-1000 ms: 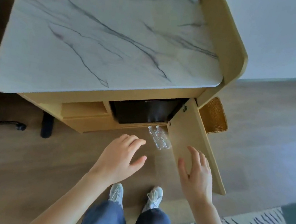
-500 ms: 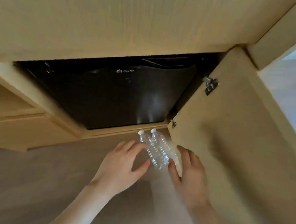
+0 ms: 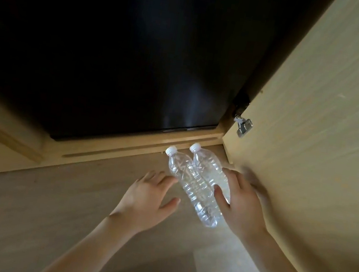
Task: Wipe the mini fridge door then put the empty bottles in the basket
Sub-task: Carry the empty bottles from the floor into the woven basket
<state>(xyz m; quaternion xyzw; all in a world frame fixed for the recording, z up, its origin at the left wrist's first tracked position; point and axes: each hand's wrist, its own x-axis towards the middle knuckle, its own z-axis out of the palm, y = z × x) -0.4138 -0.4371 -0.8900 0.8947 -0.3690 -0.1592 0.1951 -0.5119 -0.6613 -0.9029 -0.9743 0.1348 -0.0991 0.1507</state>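
Note:
Two clear empty plastic bottles with white caps lie side by side on the wooden floor, the left bottle (image 3: 190, 184) and the right bottle (image 3: 209, 170), caps toward the black mini fridge door (image 3: 116, 56). My right hand (image 3: 240, 203) rests against the right bottle, thumb and fingers touching its side. My left hand (image 3: 148, 194) hovers with fingers spread just left of the left bottle, a small gap between them. The basket is out of view.
The open wooden cabinet door (image 3: 310, 155) stands close on the right, with a metal hinge (image 3: 242, 126). The cabinet's wooden base rail (image 3: 125, 148) runs just behind the bottles. Wooden floor (image 3: 44, 220) stretches to the left.
The view has dropped much closer to the floor and fridge. Both hands have moved forward; my right hand now touches the right bottle and my left is beside the left one.

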